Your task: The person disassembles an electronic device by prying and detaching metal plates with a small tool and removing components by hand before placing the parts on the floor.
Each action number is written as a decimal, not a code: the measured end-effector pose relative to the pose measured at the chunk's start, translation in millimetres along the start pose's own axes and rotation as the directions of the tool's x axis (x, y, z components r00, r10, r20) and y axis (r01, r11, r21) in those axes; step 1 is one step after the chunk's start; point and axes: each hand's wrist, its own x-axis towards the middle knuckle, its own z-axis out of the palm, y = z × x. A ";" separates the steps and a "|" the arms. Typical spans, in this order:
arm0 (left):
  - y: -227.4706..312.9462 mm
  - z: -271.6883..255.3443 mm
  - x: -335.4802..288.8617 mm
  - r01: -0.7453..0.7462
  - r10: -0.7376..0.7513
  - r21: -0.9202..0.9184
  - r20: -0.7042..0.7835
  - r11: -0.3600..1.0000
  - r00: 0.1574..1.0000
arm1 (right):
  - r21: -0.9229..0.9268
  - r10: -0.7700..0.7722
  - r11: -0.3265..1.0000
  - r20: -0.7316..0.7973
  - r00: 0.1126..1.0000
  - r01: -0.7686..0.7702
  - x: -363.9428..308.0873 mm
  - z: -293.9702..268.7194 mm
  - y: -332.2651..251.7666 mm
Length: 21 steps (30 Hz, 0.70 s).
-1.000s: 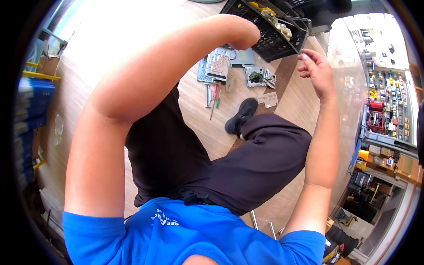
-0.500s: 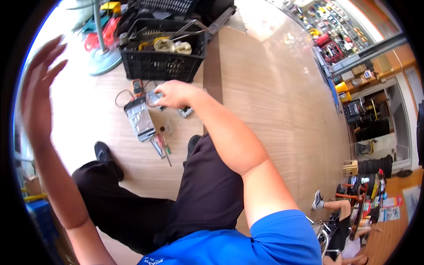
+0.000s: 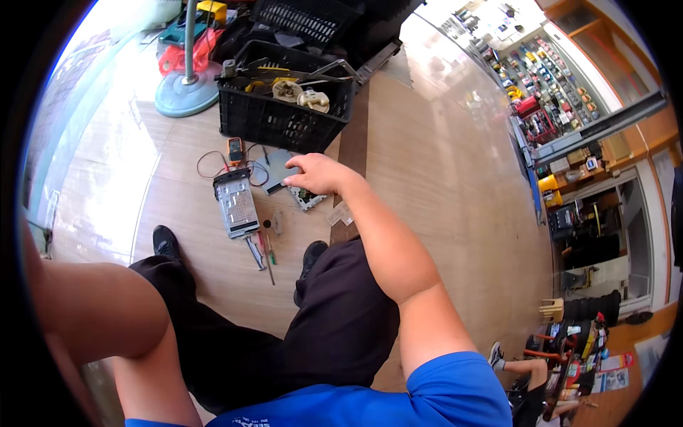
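Observation:
My right hand hovers over a flat grey metal plate and a metal-framed circuit board on the floor. Its thumb and forefinger are apart, with nothing visible between them; whether it touches the board cannot be told. To its left lies a silver metal electronic unit with a dark front. Beyond that unit is an orange and dark multimeter with red and black leads. Screwdrivers lie below the unit. My left forearm is raised at the left edge, its hand outside the picture.
A black plastic crate full of metal parts stands ahead, beside a round fan base. My shoes flank the parts. A small patterned card lies to the right. Shelves and a seated person are at far right.
My left hand has gone up out of view, its elbow now bent at the left. My right hand stays over the parts. The view has shifted, placing the floor items further right and lower.

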 end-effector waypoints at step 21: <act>-12.8 -39.7 -21.5 0.262 -0.262 -0.071 0.002 0.963 0.965 | 0.350 0.155 0.936 -0.284 0.946 -0.048 -69.7 -17.3 4.4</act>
